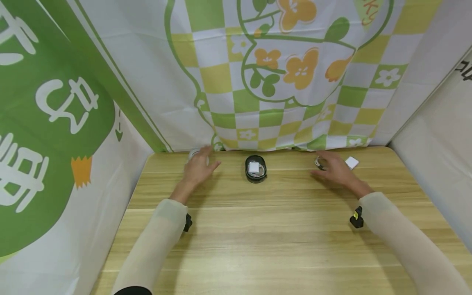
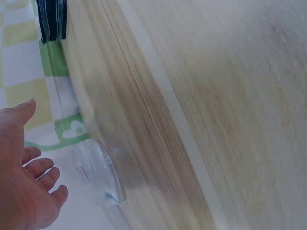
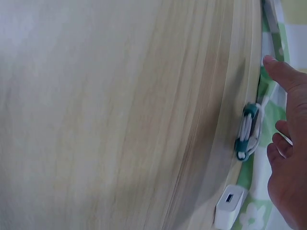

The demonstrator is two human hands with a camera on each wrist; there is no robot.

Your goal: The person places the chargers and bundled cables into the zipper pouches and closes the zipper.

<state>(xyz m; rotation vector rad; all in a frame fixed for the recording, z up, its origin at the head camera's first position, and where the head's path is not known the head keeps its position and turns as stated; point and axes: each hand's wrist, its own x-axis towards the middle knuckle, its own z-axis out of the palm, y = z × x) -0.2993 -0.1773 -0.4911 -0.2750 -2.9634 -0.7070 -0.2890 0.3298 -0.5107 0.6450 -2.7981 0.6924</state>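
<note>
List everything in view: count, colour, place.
Table: 1, tan, below
Printed cloths: several, multicoloured, back and sides
Oval case: 1, black, table's far middle
Cased charger: 1, white, in oval case
Cased cable: 1, whitish, same case
Clear object: 1, transparent, far left
Coiled cable: 1, white, far right
Loose charger: 1, white, right of coiled cable
Unidentified shape: 1, black, bottom edge
Sleeves: 2, cream, forearms
Wrist devices: 2, black, wrists
Left hand: 1, bare, near clear object
Right hand: 1, bare, near coiled cable

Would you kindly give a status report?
Left grip open, by clear plastic container. Right grip open, by coiled cable. Black case between them. No obstruction seen.
</note>
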